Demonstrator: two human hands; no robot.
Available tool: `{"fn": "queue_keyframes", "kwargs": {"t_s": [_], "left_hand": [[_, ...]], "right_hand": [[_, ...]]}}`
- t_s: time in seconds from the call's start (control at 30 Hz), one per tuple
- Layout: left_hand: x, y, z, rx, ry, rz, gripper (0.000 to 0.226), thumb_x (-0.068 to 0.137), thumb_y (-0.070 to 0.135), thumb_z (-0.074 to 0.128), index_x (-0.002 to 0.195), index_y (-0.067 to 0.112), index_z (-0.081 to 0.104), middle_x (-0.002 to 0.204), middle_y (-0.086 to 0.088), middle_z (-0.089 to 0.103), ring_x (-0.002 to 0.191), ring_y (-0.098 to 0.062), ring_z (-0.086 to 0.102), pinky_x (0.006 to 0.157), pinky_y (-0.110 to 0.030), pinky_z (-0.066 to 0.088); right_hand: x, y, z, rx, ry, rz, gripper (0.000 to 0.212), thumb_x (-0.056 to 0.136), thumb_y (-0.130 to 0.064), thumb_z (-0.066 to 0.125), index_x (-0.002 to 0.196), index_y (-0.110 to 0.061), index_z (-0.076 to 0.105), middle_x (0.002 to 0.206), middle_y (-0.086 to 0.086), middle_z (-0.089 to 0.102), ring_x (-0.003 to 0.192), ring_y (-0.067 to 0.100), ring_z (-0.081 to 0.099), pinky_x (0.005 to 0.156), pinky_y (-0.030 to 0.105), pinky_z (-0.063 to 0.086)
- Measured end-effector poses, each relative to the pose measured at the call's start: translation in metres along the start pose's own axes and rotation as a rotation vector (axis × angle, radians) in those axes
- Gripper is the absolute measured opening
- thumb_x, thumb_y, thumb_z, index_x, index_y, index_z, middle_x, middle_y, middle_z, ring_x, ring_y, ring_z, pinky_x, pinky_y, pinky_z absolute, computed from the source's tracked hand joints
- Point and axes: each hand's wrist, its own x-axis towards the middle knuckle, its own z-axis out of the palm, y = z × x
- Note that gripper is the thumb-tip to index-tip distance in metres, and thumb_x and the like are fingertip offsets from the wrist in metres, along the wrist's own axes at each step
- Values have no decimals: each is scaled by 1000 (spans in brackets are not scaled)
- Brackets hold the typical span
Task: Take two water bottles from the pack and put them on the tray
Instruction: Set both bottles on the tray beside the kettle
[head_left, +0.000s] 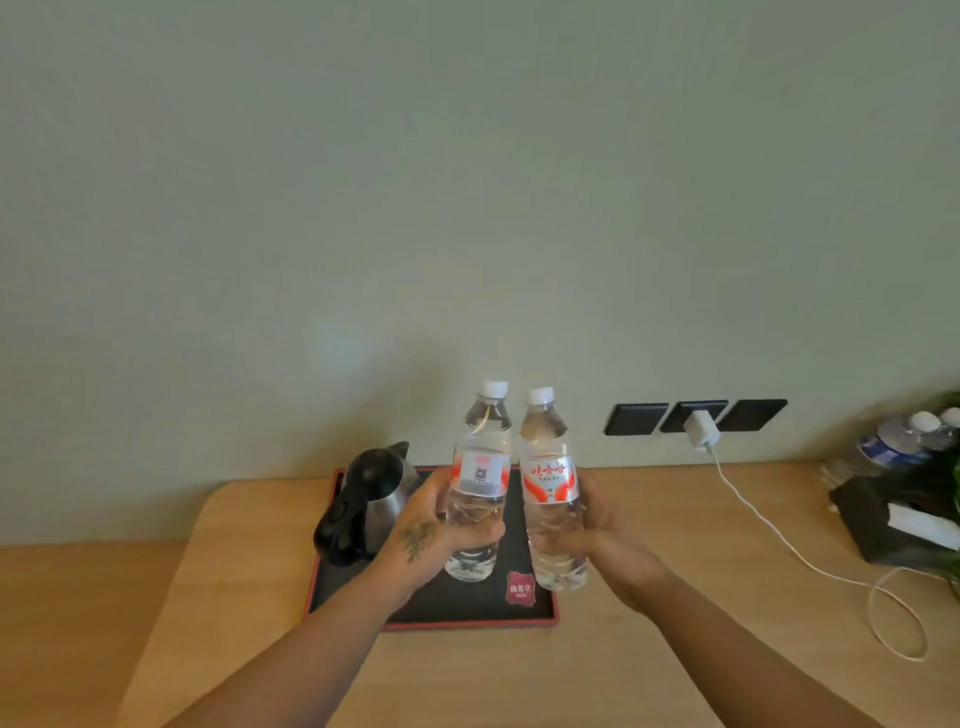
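Note:
Two clear water bottles with white caps and red-and-white labels are held upright side by side over the black, red-rimmed tray (467, 613). My left hand (431, 530) grips the left bottle (480, 457) around its lower half. My right hand (597, 535) grips the right bottle (548, 467) the same way. The bottles almost touch each other. Whether their bases rest on the tray or hover just above it is unclear. The pack of bottles (904, 441) sits at the far right of the desk, wrapped in plastic.
A steel kettle (371, 499) with a black handle stands on the tray's left part. A white charger (701, 428) is plugged into black wall sockets, its cable looping over the wooden desk (675, 649). A dark box (893, 519) and plant leaves lie at the right edge.

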Motion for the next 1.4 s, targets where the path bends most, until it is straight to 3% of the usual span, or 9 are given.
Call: {"fn": "queue_keyframes", "kwargs": {"t_s": [0.23,0.33,0.47,0.53,0.63,0.73,1.07,1.3,1.4], "left_hand": [[80,24,2,46,104,78,80,64,25,105,130,42,63,122,18,82,113,-5,78,96,-33,60],[107,15,2,102,124,95,75,70,23,103,130,43,62,120,24,80,107,9,75,84,-14,57],[132,-13,9,112,172,113,71,78,7,97,138,21,61,122,6,78,111,-5,77,84,-17,61],[143,-35,14,86,203,98,69,77,-12,91,136,7,61,120,-5,78,110,-17,80,85,-23,64],[158,-62,26,40,200,110,63,69,-26,88,126,-11,63,123,-32,72,116,-40,77,96,-55,65],[169,-82,34,-2,182,53,71,67,-28,88,131,-19,59,135,-46,58,129,-57,65,107,-73,53],[195,-122,46,31,255,5,80,67,-27,88,138,-11,56,143,-38,59,136,-52,60,115,-69,50],[199,-131,47,-17,267,13,80,66,-34,84,138,-19,53,141,-40,61,133,-54,63,111,-56,57],[202,-130,50,-35,285,29,80,64,-34,85,136,-20,53,139,-41,62,132,-54,64,111,-62,56]], "right_hand": [[86,-27,-7,-37,21,-105,82,66,-12,94,138,-29,58,128,0,76,116,23,75,97,47,59],[118,-12,-10,-83,24,-109,80,67,-7,95,135,-31,59,124,-7,77,113,15,75,90,33,61],[145,12,-8,-168,12,-137,77,72,-6,93,135,-35,58,124,-20,75,115,1,72,81,13,59],[156,31,-9,-220,26,-150,75,72,-7,92,134,-32,59,125,-16,75,117,6,72,88,20,62],[166,63,-12,-269,73,-144,77,70,-3,94,136,-20,58,130,0,74,122,20,71,103,49,59],[172,87,-11,-322,94,-108,79,69,-3,96,137,-15,57,130,4,72,122,25,70,103,56,58],[193,116,-15,-422,149,-66,79,71,-7,95,137,-23,55,129,2,71,121,25,67,106,52,56],[201,126,-11,-452,171,-1,81,68,-10,96,134,-31,53,124,-7,69,116,18,66,98,34,54],[204,126,-12,-496,160,-9,85,67,-13,97,138,-30,52,127,-6,69,120,19,66,100,36,54]]}}
